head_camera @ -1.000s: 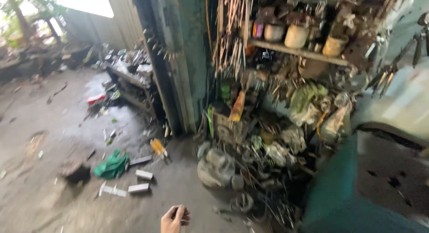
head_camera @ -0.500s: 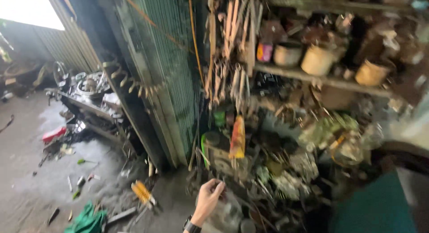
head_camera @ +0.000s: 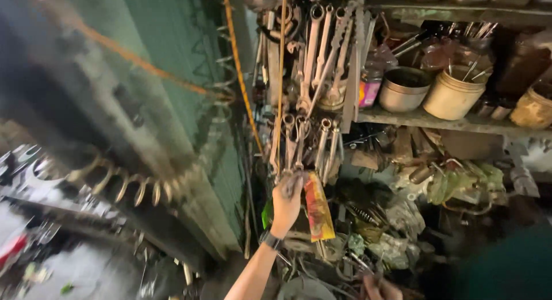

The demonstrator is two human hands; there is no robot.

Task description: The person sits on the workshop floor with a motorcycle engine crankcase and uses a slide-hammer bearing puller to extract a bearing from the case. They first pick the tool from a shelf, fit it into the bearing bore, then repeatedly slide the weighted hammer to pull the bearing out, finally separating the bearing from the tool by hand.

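Wrenches point(head_camera: 310, 142) are hanging in a bunch left of the shelf point(head_camera: 437, 120), above a yellow-red packet point(head_camera: 318, 207). Left hand point(head_camera: 286, 203) is reaching up, its grip closing around their lower ends. Right hand point(head_camera: 380, 288) is peeking in near the bottom edge, grip unclear.

A grimy wooden shelf point(head_camera: 437, 120) runs across the upper right of the frame. On it stand a grey metal pot point(head_camera: 404, 89), a cream-coloured tin point(head_camera: 453, 94) holding thin rods, a small pink-labelled jar point(head_camera: 370, 88) and, at the far right edge, a rusty yellowish can point(head_camera: 533, 107).
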